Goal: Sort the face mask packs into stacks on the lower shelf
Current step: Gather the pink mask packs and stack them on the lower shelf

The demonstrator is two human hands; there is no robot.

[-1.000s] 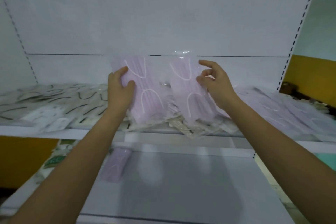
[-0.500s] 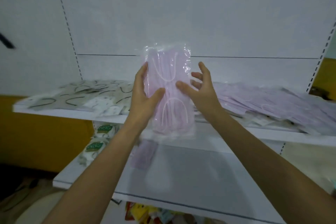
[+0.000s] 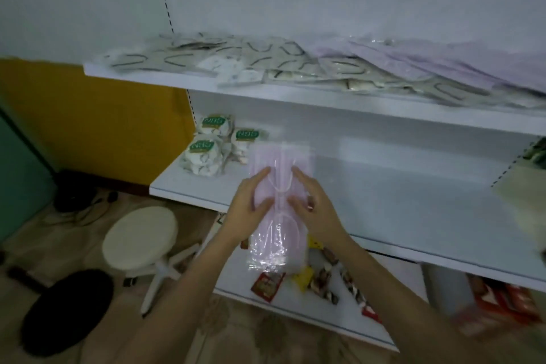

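pink plastic-wrapped mask pks [image 3: 277, 233] pinched by left grip [image 3: 246, 210] + right grip [image 3: 314, 210] | white lower shelf [image 3: 399, 204]: green-label pks [image 3: 211, 154] set | upper pile [image 3: 295, 68] unsorted

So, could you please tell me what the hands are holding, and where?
The left hand and right hand grip the pink mask pack by its long sides, mid-length.

Cannot see pink mask pack [image 3: 280, 156] sides under left hand [image 3: 245, 213] and right hand [image 3: 319, 213]; cannot read blurred snack packets [image 3: 267, 287] below
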